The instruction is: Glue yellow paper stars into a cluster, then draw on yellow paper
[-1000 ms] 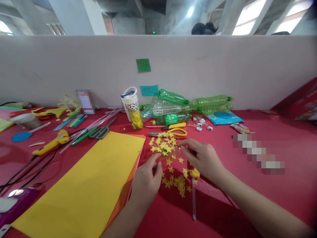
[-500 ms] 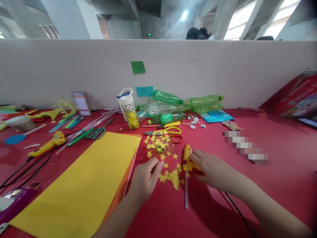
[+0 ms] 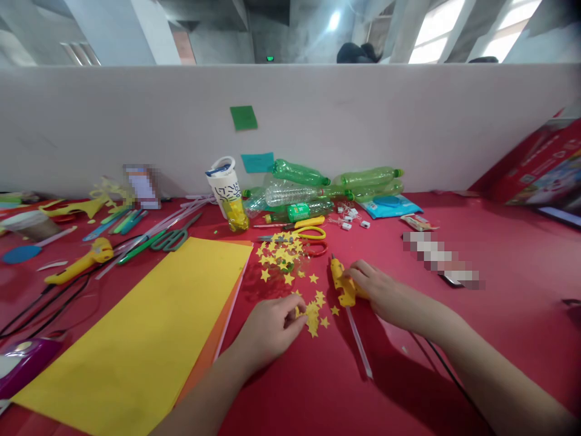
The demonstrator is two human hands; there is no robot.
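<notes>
My right hand (image 3: 379, 289) has its fingers on a yellow glue gun (image 3: 341, 280), which lies on its side on the red table. A clear glue stick (image 3: 359, 345) juts from the gun's back end toward me. My left hand (image 3: 270, 327) hovers low over a small pile of yellow stars (image 3: 312, 318), with a gap between its thumb and curled fingers. Its fingers hide part of that pile. Farther off, more yellow stars (image 3: 281, 249) spread over a clear item and close to a pair of red-handled scissors (image 3: 316, 248).
Yellow sheets (image 3: 149, 327) lie to the left, near dark scissors (image 3: 175, 236) and a second glue gun (image 3: 84, 263). At the back are a paper cup (image 3: 226, 188), green plastic bottles (image 3: 302, 172) and a blue packet (image 3: 393, 206), against a white partition (image 3: 363, 115).
The glue gun has turned, its nozzle swinging left and its glue stick right. My left hand has shifted down toward the near pile of stars and its thumb and fingers have parted.
</notes>
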